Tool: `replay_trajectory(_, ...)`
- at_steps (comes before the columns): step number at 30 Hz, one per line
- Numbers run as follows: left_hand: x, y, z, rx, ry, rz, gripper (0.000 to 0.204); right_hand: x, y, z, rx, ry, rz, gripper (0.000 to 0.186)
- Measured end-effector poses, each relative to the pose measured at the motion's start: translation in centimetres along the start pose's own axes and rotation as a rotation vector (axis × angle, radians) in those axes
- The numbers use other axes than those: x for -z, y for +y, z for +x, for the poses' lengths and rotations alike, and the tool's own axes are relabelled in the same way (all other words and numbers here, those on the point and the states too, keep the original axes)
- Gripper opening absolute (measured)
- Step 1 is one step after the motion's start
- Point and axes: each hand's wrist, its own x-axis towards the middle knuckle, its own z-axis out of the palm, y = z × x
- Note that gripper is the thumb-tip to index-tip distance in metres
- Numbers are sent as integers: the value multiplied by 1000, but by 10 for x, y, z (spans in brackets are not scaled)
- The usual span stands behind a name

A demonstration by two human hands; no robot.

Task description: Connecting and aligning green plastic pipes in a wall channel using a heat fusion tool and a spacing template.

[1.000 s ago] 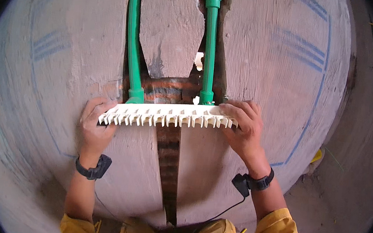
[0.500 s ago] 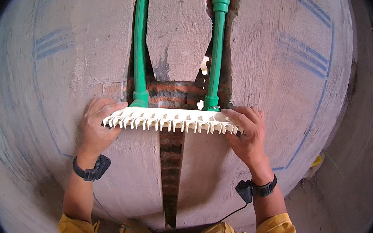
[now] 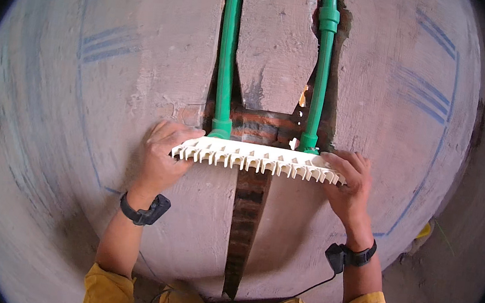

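Note:
A cream-white plastic strip [image 3: 260,155], with a row of notched clips along its near edge, lies level across the wall. My left hand [image 3: 162,152] grips its left end, thumb below and fingers above. At the right end my right hand [image 3: 349,180] holds it the same way. Just above the strip, the lower fittings of the left green pipe [image 3: 225,79] and the right green pipe [image 3: 319,83] show. What lies behind the strip is hidden, so I cannot tell whether it touches the pipe ends.
Both pipes run in channels cut into the plastered wall [image 3: 161,78]. Red brick [image 3: 260,127] is bared between them, and a narrow brick slot [image 3: 244,234] runs down below the strip. Blue lines mark the plaster on both sides. A cable [image 3: 308,285] hangs from my right wrist's black band.
The view has shifted, so the wall, pipes, strip and both hands all appear further right. My two hands keep their grip on the strip, which stays just below the pipe fittings.

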Motion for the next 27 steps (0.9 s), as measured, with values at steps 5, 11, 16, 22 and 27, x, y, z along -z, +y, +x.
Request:
replay_trajectory(5, -6, -2, 0, -4, 62, -20, 44, 1, 0, -1, -4, 5, -5, 50)
replay_trajectory(11, -8, 0, 1, -6, 61, -6, 42, 1, 1, -1, -2, 10, 11, 49)
replay_trajectory(16, -9, 9, 2, 57, 38, 35, 44, 0, 4, -1, 19, 24, 35, 43)
replay_trajectory(22, -12, -2, -4, 42, 6, 29, 45, 4, 4, -1, 1, 8, 43, 40)
replay_trajectory(27, -12, -4, -4, 15, -30, 28, 42, 2, 4, 0, 21, 14, 37, 39)
